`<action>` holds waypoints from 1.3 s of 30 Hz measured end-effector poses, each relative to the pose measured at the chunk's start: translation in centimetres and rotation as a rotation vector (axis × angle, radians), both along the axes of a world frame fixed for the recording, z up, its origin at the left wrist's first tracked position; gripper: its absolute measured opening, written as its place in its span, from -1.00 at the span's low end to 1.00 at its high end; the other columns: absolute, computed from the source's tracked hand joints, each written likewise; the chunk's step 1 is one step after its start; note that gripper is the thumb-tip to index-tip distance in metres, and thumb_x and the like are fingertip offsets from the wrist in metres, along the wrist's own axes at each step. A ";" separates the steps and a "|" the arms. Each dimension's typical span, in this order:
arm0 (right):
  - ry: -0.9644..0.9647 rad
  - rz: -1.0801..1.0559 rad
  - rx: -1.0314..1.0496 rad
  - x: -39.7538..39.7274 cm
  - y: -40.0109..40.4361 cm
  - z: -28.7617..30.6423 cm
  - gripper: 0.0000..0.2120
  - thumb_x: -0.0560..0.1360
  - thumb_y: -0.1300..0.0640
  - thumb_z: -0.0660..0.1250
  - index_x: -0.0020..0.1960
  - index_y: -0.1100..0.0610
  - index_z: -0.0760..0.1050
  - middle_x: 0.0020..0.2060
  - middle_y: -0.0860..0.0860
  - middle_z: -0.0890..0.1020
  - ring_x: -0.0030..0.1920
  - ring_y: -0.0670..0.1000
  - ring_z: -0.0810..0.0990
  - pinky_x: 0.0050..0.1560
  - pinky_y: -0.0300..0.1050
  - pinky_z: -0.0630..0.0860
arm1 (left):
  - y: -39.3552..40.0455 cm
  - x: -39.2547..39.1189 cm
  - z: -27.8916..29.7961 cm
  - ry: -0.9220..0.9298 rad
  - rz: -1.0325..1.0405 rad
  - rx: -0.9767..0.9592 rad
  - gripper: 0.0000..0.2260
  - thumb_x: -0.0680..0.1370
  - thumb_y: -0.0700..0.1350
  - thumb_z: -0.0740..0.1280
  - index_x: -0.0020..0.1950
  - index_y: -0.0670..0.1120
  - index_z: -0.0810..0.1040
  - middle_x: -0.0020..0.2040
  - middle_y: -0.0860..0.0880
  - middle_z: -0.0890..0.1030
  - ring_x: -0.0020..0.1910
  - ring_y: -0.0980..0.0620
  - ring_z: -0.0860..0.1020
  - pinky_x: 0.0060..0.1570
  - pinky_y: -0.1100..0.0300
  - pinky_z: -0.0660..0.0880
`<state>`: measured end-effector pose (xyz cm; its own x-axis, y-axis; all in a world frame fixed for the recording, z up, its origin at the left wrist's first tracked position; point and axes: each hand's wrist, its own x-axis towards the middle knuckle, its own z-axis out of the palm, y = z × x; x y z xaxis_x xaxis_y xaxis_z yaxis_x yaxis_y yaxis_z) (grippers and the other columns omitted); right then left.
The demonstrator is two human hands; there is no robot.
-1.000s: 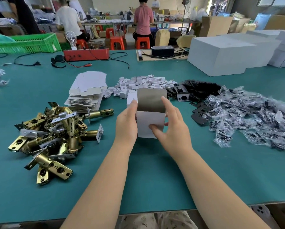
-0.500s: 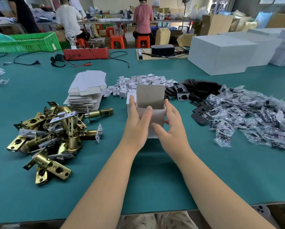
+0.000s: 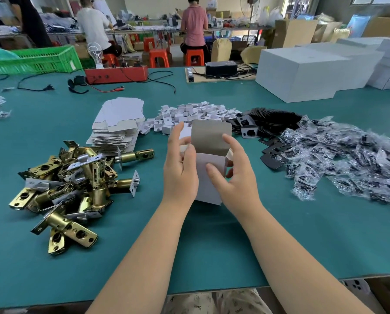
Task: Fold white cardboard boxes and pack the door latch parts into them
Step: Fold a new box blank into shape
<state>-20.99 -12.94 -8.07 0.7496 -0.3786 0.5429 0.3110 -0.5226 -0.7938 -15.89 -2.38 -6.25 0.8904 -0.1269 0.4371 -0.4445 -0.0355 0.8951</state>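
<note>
A small white cardboard box (image 3: 206,177) stands upright between my hands above the green table, its top lid flap raised and showing a grey inside. My left hand (image 3: 180,171) grips its left side, thumb against the left side flap. My right hand (image 3: 233,175) holds the right side, thumb on the front face, fingers curled at the right flap. A pile of brass door latches (image 3: 71,186) lies at the left. A stack of flat white box blanks (image 3: 118,125) sits behind the pile.
Small white card inserts (image 3: 189,114) are heaped behind the box. Black strike plates (image 3: 266,123) and bagged screws (image 3: 352,159) spread to the right. Large white boxes (image 3: 302,71) stand at the back right, a red device (image 3: 117,74) with cables at the back. The table edge (image 3: 212,293) runs near my body.
The flattened box has been squared up into an open upright box. My left thumb has come round onto the left side flap, and my right fingers have moved to the right flap.
</note>
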 end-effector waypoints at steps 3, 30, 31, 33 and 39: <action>-0.001 -0.005 -0.002 -0.1 0.0 -0.1 -0.41 0.42 0.01 0.34 0.36 -0.24 0.18 -0.19 -0.19 0.44 -0.24 -0.22 0.40 -0.18 -0.49 0.34 | 0.3 0.2 0.0 -0.117 0.020 0.062 -0.60 0.56 -0.11 0.07 0.23 0.38 0.34 0.20 0.21 0.45 0.20 0.30 0.40 0.16 0.46 0.27; 0.138 0.042 0.076 -0.1 -0.7 0.3 -0.63 0.52 -0.10 0.31 0.28 -0.18 0.29 -0.02 -0.25 0.51 -0.03 -0.33 0.46 -0.09 -0.52 0.35 | 0.2 0.3 -0.5 -0.056 -0.029 0.211 -0.72 0.54 0.07 0.09 0.22 0.09 0.40 0.08 0.30 0.45 0.15 0.26 0.40 0.15 0.39 0.28; 0.122 0.025 0.077 -0.1 -0.7 0.3 -0.61 0.51 -0.10 0.32 0.28 -0.21 0.26 -0.01 -0.29 0.49 -0.02 -0.37 0.44 -0.07 -0.55 0.33 | 0.2 0.3 -0.5 -0.072 -0.026 0.203 -0.73 0.55 0.06 0.10 0.22 0.07 0.39 0.09 0.29 0.44 0.11 0.36 0.40 0.13 0.45 0.27; 0.074 -0.026 0.068 -0.2 -0.6 0.3 -0.60 0.49 -0.13 0.31 0.27 -0.22 0.26 -0.02 -0.33 0.46 -0.03 -0.36 0.44 -0.06 -0.56 0.32 | 0.0 0.1 -0.6 -0.130 -0.022 0.193 -0.69 0.59 0.01 0.12 0.28 -0.07 0.41 0.12 0.23 0.41 0.08 0.51 0.37 0.06 0.60 0.22; 0.060 -0.071 0.023 0.2 -0.8 0.1 -0.57 0.57 0.00 0.27 0.42 -0.03 0.32 0.09 -0.37 0.40 0.04 -0.26 0.44 0.02 -0.56 0.29 | -0.3 0.3 -1.0 -0.235 -0.022 0.281 -0.64 0.61 -0.05 0.14 0.34 -0.21 0.39 0.17 0.04 0.37 0.09 0.53 0.33 0.09 0.61 0.25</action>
